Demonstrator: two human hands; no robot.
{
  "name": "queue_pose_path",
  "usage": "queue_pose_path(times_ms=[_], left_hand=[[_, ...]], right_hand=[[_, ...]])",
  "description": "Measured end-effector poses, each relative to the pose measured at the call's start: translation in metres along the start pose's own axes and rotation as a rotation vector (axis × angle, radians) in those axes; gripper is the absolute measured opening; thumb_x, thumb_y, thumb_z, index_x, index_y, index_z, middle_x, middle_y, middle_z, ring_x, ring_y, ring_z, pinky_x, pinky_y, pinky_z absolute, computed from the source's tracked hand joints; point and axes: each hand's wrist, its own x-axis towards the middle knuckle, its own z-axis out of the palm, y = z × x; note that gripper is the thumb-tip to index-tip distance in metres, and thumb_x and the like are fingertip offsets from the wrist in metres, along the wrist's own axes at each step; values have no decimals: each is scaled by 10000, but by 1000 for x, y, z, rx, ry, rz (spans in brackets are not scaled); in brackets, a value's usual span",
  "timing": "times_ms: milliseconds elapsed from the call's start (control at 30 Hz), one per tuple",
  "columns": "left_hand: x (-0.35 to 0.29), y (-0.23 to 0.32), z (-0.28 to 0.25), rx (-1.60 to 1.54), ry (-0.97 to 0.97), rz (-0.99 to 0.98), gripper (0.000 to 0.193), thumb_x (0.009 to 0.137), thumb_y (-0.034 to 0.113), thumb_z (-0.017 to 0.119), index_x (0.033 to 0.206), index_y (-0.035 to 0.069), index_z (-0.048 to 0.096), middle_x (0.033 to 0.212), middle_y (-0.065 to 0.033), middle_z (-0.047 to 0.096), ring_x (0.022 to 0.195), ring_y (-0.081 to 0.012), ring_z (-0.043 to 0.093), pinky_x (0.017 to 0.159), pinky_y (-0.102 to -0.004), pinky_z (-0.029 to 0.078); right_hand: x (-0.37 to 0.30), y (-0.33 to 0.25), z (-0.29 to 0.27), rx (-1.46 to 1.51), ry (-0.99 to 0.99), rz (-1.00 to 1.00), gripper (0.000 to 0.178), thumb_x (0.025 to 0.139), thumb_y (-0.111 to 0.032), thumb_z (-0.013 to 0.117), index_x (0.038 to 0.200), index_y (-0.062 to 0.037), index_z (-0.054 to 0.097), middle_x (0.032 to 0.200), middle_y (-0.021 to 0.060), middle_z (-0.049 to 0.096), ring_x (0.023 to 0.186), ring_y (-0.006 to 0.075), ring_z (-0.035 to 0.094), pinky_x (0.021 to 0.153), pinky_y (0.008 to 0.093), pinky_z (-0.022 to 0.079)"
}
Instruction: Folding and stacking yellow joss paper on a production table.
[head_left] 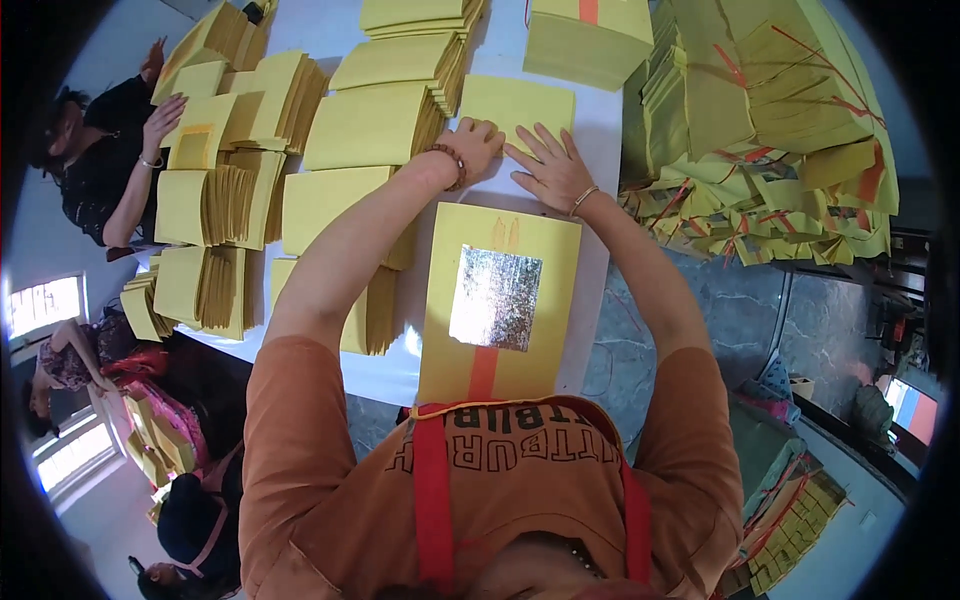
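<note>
The plain yellow sheet [520, 105] is seen lying flat just beyond the foil-faced stack [497, 300], long axis crosswise, with the left hand [472, 143] curled on its near-left corner and the right hand [548, 165] spread flat on its near edge, both equally near.

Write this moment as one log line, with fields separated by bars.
left hand fist on small yellow stack | right hand flat beside it | foil-square sheet pile nearer the person

Bundled yellow paper heap [770, 120] – co-worker's hand [163, 118] beyond
</note>
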Motion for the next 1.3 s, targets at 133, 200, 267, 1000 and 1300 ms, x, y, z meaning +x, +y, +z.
queue_pose_path(times_ms=[133, 200, 267, 1000, 1300], left_hand=[[16, -20, -11, -69, 22, 41, 358, 841, 189, 492, 1180, 84, 544, 1229, -154, 503, 1060, -326, 512, 905, -418, 448], [15, -22, -17, -138, 76, -17, 337, 826, 174, 507, 1142, 84, 579, 1163, -166, 559, 996, -321, 557, 895, -409, 456], [4, -28, -21, -448, 551, 173, 361, 819, 147, 509, 1170, 97, 576, 1030, -171, 614, 863, -282, 601, 826, -371, 477], [-269, 114, 3, -563, 498, 329, 389, 762, 135, 640, 1127, 25, 567, 1030, -123, 552, 942, -303, 516, 784, -371, 442], [-269, 109, 5, -515, 429, 460, 447, 735, 203, 685, 1136, 46, 566, 1027, -111, 556, 937, -288, 512, 808, -361, 436]], right_hand=[[7, -3, -3, 41, -111, 38, 481, 914, -470, 373, 1335, -243, 423, 1431, 45, 329, 1322, 264, 284, 1065, 512, 173], [15, -2, -9, 0, -147, 41, 456, 897, -480, 395, 1285, -251, 467, 1415, 31, 352, 1302, 254, 315, 1043, 527, 207], [28, -2, -19, -31, -186, 36, 433, 880, -489, 418, 1235, -260, 511, 1398, 17, 376, 1283, 244, 347, 1022, 542, 241], [-133, -136, -159, 383, 45, 83, 263, 783, -224, 660, 1030, -136, 636, 1049, 62, 596, 1029, 233, 521, 879, 356, 390], [-162, -147, -116, 802, 128, 215, 158, 813, -182, 627, 949, -107, 659, 1183, 56, 511, 1172, 229, 393, 994, 338, 308]])
